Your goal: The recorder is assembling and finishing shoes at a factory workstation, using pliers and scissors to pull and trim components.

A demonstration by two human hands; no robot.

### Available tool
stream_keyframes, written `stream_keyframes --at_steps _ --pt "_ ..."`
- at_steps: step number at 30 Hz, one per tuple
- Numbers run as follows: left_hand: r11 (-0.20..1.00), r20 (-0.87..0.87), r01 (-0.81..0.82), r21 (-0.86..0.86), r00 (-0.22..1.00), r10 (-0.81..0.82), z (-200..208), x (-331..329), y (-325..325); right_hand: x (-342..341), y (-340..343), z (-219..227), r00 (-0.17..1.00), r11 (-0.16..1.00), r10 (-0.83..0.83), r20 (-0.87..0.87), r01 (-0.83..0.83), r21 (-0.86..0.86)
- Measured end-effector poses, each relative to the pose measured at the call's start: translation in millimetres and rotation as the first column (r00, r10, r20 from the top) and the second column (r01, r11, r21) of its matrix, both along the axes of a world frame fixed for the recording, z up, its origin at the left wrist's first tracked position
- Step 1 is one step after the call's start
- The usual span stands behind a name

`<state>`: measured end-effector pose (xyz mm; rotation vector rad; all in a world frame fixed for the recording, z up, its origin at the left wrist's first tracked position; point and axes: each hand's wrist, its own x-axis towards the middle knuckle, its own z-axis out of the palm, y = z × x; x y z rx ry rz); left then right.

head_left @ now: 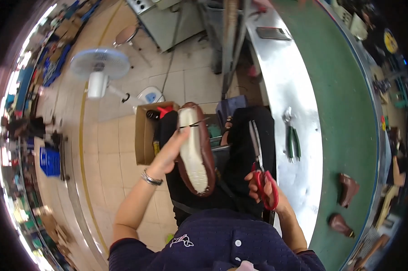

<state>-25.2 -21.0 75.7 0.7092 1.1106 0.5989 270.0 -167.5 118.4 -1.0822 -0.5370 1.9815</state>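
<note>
A brown shoe [206, 149] is held by my left hand [171, 151] over my lap, its whitish bottom turned up. My thumb lies on that pale sole and the fingers go out of sight at the shoe's edge. Near one end, a thin dark strip or cord crosses the sole and sticks out to the right. My right hand [269, 189] has its fingers in the red handles of a pair of scissors [256, 142]. The blades point away from me, slightly apart, to the right of the shoe and not touching it.
Green-handled pliers [293, 142] and a dark flat phone-like object [273, 33] lie on the metal ledge [299, 189]. Beyond runs a green belt [339, 90] with brown shoe pieces [347, 189]. A cardboard box [143, 135] and a standing fan [100, 63] are to the left.
</note>
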Motion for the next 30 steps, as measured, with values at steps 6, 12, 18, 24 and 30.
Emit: stream_keyframes --at_steps 6,12,18,24,30 --pt "0.865 -0.448 -0.062 0.499 0.836 0.318 -8 28 -75 -31 28 18 0.893 0.893 0.449 0.02 -0.448 -0.048" --pt "0.778 -0.567 0.037 0.627 0.707 0.423 -4 44 -69 -51 67 25 0.81 0.83 0.551 0.2 -0.508 -0.229" --pt "0.794 -0.534 -0.032 0.607 0.723 0.438 -13 46 -71 -67 82 33 0.738 0.805 0.593 0.321 -0.538 -0.249" --pt "0.722 -0.528 0.025 0.691 0.699 0.482 -15 41 -71 -71 70 13 0.74 0.872 0.478 0.473 -0.465 -0.154" --pt "0.752 -0.573 0.109 0.65 0.721 0.39 -7 33 -72 -62 51 6 0.769 0.92 0.323 0.551 -0.391 0.007"
